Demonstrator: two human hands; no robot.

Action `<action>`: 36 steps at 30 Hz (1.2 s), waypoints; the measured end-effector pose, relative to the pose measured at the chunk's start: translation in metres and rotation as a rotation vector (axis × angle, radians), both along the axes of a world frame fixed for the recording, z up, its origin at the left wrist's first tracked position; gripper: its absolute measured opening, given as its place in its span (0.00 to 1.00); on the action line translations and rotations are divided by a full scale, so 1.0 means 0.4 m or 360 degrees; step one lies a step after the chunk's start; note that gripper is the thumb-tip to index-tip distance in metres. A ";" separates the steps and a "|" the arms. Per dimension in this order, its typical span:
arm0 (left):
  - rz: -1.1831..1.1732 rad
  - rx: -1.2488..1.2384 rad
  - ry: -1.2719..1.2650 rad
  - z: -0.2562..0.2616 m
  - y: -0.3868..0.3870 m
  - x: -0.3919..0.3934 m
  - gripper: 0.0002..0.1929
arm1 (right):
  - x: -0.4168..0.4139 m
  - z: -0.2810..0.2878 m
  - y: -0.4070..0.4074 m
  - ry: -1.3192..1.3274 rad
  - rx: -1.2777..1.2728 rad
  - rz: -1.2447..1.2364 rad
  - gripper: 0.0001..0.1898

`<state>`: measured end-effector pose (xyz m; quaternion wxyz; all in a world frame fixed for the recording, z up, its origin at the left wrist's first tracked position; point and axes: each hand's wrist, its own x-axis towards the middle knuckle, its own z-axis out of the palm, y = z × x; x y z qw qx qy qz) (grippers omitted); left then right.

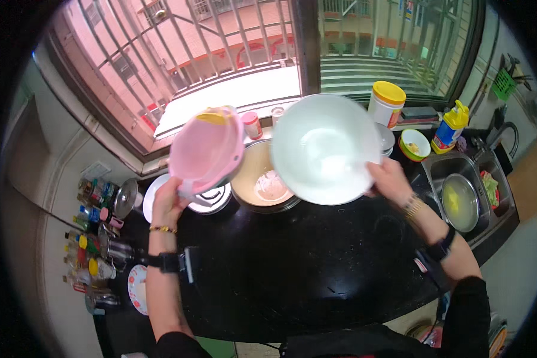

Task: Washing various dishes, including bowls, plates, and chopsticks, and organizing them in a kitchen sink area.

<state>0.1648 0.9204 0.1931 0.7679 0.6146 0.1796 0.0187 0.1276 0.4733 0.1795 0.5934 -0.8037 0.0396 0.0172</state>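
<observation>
My left hand (166, 200) grips the handle of a pink plastic basin (203, 152), held tilted up near the window, with something yellow at its top. In my right hand (388, 179) is the rim of a large pale translucent bowl (326, 147), raised above the black counter. Between the two, partly covered by them, stands a wide round pot (246, 179) with a tan inside and a whitish patch at its bottom. Behind my left hand lie a white round plate or lid (154, 197) and a round item with a dark curved mark (217, 199).
Bottles and jars (83, 255) line the left wall beside a steel pot (116, 249) and a flowered plate (138, 286). At right are a double sink (456, 163) holding a steel basin (461, 223), a green bowl (415, 145), a yellow-capped bottle (448, 129) and a yellow-lidded tub (386, 105).
</observation>
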 end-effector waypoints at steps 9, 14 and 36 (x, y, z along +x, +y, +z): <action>-0.0017 -0.0120 -0.0086 0.039 0.063 -0.007 0.11 | 0.165 -0.121 0.300 0.0373 0.0160 0.0152 0.15; -0.0309 -0.0144 -0.0032 -0.014 -0.002 0.027 0.14 | 0.139 -0.130 0.280 0.0455 -0.0004 0.0102 0.21; 0.0378 0.1295 0.0061 -0.241 -0.113 -0.031 0.17 | -0.362 -0.315 -0.871 0.0518 -0.1051 -0.0392 0.14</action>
